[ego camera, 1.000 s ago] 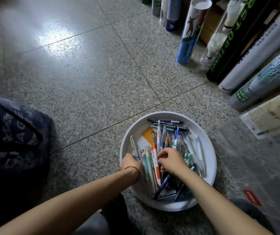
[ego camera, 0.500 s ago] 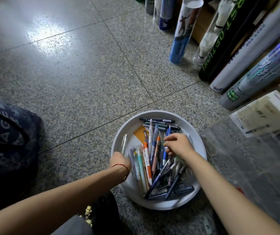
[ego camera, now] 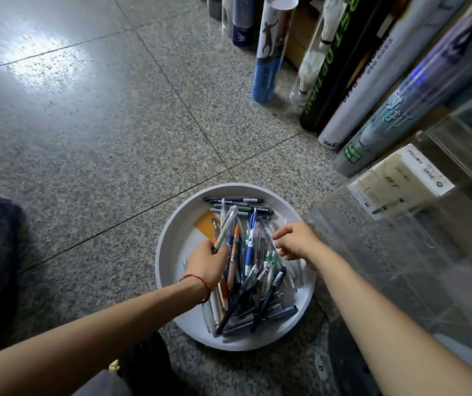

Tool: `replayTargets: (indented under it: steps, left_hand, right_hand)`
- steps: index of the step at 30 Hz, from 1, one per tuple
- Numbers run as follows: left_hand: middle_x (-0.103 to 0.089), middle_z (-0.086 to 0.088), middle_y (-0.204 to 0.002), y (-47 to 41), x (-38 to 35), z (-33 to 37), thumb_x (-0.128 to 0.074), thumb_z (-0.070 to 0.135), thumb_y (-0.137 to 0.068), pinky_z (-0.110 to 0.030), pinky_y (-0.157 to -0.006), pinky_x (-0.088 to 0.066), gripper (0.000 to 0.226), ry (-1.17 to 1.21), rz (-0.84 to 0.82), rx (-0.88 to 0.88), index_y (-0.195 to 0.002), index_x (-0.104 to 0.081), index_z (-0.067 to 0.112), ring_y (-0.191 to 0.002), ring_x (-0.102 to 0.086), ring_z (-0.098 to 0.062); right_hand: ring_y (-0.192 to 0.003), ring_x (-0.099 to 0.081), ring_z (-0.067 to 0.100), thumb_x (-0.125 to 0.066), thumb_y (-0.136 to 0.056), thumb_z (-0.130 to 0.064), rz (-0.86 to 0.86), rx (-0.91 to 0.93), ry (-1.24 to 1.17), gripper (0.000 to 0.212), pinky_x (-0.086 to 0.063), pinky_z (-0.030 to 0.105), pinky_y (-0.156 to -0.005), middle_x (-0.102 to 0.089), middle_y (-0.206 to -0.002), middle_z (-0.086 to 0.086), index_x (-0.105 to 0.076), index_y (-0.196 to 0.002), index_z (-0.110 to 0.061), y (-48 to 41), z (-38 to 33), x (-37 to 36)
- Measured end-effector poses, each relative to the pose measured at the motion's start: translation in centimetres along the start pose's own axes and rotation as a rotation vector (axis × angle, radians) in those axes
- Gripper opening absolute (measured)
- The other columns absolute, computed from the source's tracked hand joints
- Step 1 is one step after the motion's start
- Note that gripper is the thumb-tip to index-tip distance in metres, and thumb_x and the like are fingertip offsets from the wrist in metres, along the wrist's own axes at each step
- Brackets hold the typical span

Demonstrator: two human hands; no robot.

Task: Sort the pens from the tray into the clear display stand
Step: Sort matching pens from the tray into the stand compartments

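**Pen pickup from the tray: grip state and risks**

Nearest the lower edge of the frame, both my forearms reach in toward the round white tray (ego camera: 169,261), which sits on the speckled floor at lower centre.

My left hand (ego camera: 207,264) is over the left half of the tray, with a red string at the wrist. Its fingers are closed around one pale, clear-barrelled pen (ego camera: 226,227), which angles up and away from the fist. My right hand (ego camera: 296,241) hovers over the right half of the tray, fingers spread apart and holding nothing.

The remaining pens (ego camera: 253,284) lie in a loose, crossed heap across the middle and lower part of the tray, some pointing away from me, some slanting. A small orange card (ego camera: 206,221) lies flat under the upper left of the heap.

The clear display stand (ego camera: 400,270) fills the right side of the frame, its near corner just beside the tray rim and my right hand. A white box (ego camera: 400,184) shows inside or behind it; I cannot tell which.

Further off, at upper right, several tall tubes (ego camera: 272,50) lean or stand in a row.

Risks, as I judge them:
- The held pen is gripped near one end; a loose hold could let it pivot and drop.
- The transparent walls are hard to see; a pen tip or my knuckles could strike an edge.
- Pulling from a crossed heap may drag neighbouring pens over the rim.
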State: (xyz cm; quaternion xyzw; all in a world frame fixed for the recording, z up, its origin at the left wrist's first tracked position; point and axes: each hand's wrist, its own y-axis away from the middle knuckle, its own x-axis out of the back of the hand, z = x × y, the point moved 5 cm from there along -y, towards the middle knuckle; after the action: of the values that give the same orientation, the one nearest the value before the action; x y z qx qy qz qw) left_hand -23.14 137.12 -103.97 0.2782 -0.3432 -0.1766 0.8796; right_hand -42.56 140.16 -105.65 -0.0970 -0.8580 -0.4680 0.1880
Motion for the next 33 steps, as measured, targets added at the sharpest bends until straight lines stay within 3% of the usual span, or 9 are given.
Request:
replayTargets:
  steps: [3, 6, 9, 16, 20, 23, 26, 29, 33]
  left_hand:
    - [-0.044, -0.002, -0.056, 0.4, -0.7, 0.1, -0.044, 0.023, -0.094, -0.026, -0.049, -0.026, 0.038, -0.065, -0.048, -0.023, -0.058, -0.04, 0.013, -0.051, -0.038, -0.012]
    - [-0.043, 0.0, -0.051, 0.9, -1.6, 0.0, -0.044, 0.023, -0.095, -0.02, -0.046, -0.031, 0.043, -0.064, -0.093, -0.017, -0.054, -0.041, 0.014, -0.047, -0.039, -0.011]
    - [-0.045, -0.001, -0.054, 1.3, -2.2, 0.1, -0.043, 0.024, -0.096, -0.023, -0.052, -0.036, 0.042, -0.059, -0.138, -0.024, -0.056, -0.042, 0.015, -0.05, -0.042, -0.013]
    - [-0.059, -0.011, -0.075, 1.4, -2.8, 0.1, -0.039, 0.014, -0.098, -0.029, -0.059, -0.045, 0.03, -0.01, -0.192, -0.066, -0.07, -0.047, 0.018, -0.053, -0.046, -0.015]
    - [-0.054, -0.003, -0.068, 1.6, -2.2, 0.4, -0.036, 0.004, -0.096, -0.002, -0.062, -0.035, 0.019, -0.117, -0.15, -0.107, -0.082, -0.047, 0.012, -0.064, -0.056, -0.017]
    - [-0.055, -0.004, -0.072, 1.4, -2.5, -0.6, -0.042, 0.014, -0.097, -0.026, -0.089, -0.039, 0.014, -0.196, -0.128, -0.066, -0.084, -0.045, 0.012, -0.077, -0.061, -0.027]
    - [-0.059, -0.007, -0.088, 1.9, -2.8, -0.7, -0.046, 0.021, -0.095, -0.04, -0.1, -0.038, 0.011, -0.251, -0.074, -0.008, -0.094, -0.049, 0.011, -0.091, -0.055, -0.024]
    - [-0.045, -0.009, -0.131, 2.8, -2.4, 0.7, -0.052, 0.029, -0.088, -0.04, -0.111, -0.027, 0.04, -0.421, 0.018, -0.051, -0.126, -0.046, 0.017, -0.129, -0.034, -0.027]
    - [-0.034, -0.003, -0.145, 3.6, -2.8, 5.1, -0.056, 0.042, -0.087, -0.03, -0.111, -0.022, 0.066, -0.23, -0.054, -0.337, -0.142, -0.029, 0.016, -0.134, -0.028, -0.018]
  right_hand:
    - [-0.056, -0.051, 0.018, -0.045, -0.087, 0.006, -0.043, 0.028, 0.218, 0.024, -0.042, 0.025, -0.049, -0.055, -0.072, 0.008, -0.058, -0.081, -0.013, 0.1, 0.1, 0.4]
    - [-0.07, -0.053, 0.022, -0.049, -0.087, 0.0, -0.052, 0.091, 0.351, 0.028, -0.041, 0.026, -0.054, -0.057, -0.1, 0.015, -0.059, -0.111, -0.011, 0.4, 0.0, 0.1]
    - [-0.096, -0.058, 0.025, -0.057, -0.091, -0.011, -0.092, 0.175, 0.473, 0.024, -0.041, 0.023, -0.073, -0.054, -0.128, 0.016, -0.059, -0.115, -0.011, 1.1, 0.0, -1.2]
    - [-0.082, -0.055, 0.019, -0.06, -0.09, -0.017, -0.071, 0.198, 0.436, 0.011, -0.041, 0.025, -0.074, -0.065, -0.092, 0.011, -0.064, -0.084, -0.008, 1.4, -0.1, -1.8]
    - [-0.063, -0.056, 0.014, -0.059, -0.091, -0.015, -0.12, 0.187, 0.41, 0.013, -0.047, 0.019, -0.056, -0.063, -0.081, 0.007, -0.063, -0.079, -0.011, 1.4, -1.2, -0.6]
    - [-0.06, -0.06, 0.014, -0.06, -0.089, -0.01, -0.146, 0.198, 0.316, 0.013, -0.054, 0.021, -0.057, -0.063, -0.079, 0.009, -0.061, -0.076, -0.007, 1.6, -2.3, 1.1]
    - [-0.061, -0.061, 0.013, -0.059, -0.088, -0.007, -0.116, 0.282, 0.298, 0.012, -0.054, 0.019, -0.055, -0.063, -0.078, 0.008, -0.06, -0.076, -0.007, 2.4, -4.6, 3.4]
    - [-0.06, -0.062, 0.013, -0.06, -0.087, -0.006, -0.095, 0.356, 0.266, 0.011, -0.053, 0.017, -0.053, -0.063, -0.076, 0.007, -0.061, -0.076, -0.006, 3.4, -6.9, 5.6]
    - [-0.053, -0.062, 0.013, -0.063, -0.086, -0.005, -0.08, 0.436, 0.271, 0.012, -0.054, 0.019, -0.051, -0.063, -0.069, 0.009, -0.063, -0.074, -0.005, 4.5, -8.9, 7.1]
